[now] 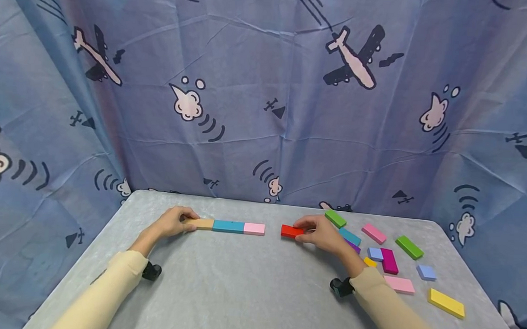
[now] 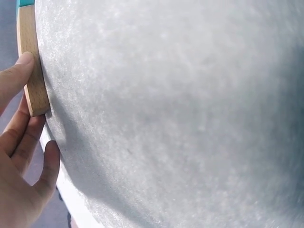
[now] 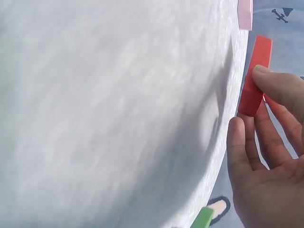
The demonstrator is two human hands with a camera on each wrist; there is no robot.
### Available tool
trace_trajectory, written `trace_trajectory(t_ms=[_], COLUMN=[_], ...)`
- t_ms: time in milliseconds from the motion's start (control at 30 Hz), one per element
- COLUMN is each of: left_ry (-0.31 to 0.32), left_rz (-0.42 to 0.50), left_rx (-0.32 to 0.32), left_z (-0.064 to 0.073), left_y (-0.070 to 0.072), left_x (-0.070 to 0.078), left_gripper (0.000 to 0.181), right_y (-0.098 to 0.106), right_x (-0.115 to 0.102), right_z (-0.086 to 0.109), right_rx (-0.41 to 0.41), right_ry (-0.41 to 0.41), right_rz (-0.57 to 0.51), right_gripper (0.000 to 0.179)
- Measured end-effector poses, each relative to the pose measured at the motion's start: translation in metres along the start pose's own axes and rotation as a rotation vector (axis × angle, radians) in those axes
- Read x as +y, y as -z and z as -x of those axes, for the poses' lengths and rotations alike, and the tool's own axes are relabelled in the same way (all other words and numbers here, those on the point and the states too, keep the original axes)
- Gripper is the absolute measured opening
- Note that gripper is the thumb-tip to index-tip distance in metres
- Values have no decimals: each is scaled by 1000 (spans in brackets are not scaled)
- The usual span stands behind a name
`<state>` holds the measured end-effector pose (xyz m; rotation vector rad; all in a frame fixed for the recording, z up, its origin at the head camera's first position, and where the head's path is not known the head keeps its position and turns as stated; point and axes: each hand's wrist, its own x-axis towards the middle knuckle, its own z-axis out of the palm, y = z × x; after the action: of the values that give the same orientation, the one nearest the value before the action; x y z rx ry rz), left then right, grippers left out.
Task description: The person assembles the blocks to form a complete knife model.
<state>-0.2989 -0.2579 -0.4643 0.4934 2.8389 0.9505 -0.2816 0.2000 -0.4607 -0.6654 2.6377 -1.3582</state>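
Right hand (image 1: pixel 326 233) pinches a red block (image 1: pixel 289 231), apart from the light pink block (image 1: pixel 254 229). Left hand (image 1: pixel 170 225) pinches a wooden block (image 1: pixel 205 224), the teal block (image 1: pixel 228 227) between. The right forearm (image 1: pixel 386 297) partly hides an orange block (image 1: pixel 369 262); beyond, a magenta block (image 1: pixel 390 262) touches a periwinkle block (image 1: pixel 375 254).

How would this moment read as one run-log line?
left hand: pinches wooden block; right hand: pinches red block; row: wooden block, teal block, pink block; red block: apart from pink block
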Motion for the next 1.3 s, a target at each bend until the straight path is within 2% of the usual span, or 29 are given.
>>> trace_trajectory(t_ms=[133,367,667,967,1300], left_ry=[-4,-24,-30,-37,-48], left_rz=[-1,0,-5,-8,-17], left_rx=[-1,0,1,2,0], left_z=[0,3,2,1,1], left_y=[0,3,2,2,2], left_x=[0,5,4,4,3], left_gripper=[22,22,22,21,21], right_y=[-7,-16,-23,-29,-34], right_x=[-2,-1,-4,-5,-8], right_z=[-6,-15,-25,-32,-36], right_rx=[2,-13,-30,-35,-33], right_ry=[-18,23,-5,11,-12], right_rz=[2,-1,22,26,51], right_gripper=[26,26,26,28,28])
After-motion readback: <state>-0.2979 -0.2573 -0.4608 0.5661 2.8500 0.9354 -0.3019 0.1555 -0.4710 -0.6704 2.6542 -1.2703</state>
